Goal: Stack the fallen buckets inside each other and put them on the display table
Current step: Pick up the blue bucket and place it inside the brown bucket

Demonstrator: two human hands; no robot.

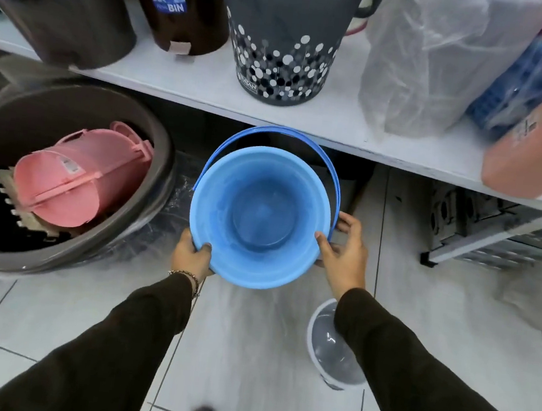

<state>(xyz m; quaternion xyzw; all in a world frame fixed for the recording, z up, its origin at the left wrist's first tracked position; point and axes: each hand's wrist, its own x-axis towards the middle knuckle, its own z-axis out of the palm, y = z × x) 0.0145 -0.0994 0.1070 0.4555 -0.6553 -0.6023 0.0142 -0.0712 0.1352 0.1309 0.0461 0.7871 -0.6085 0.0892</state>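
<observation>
A light blue bucket (261, 217) with a darker blue handle swung to its far side is held upright above the floor, just below the front edge of the white display table (339, 125). My left hand (191, 255) grips its near left rim, thumb inside. My right hand (345, 251) holds the right rim and side. A grey and white bucket (331, 344) lies on the tiled floor under my right forearm, partly hidden by the sleeve.
On the table stand two brown bins (65, 13), a grey dotted bucket (281, 47), a clear plastic bag (442, 56) and a peach container (540, 144). A large grey basin (155, 144) holding a pink basket (77, 176) sits on the floor at left. Crates lie under the table at right.
</observation>
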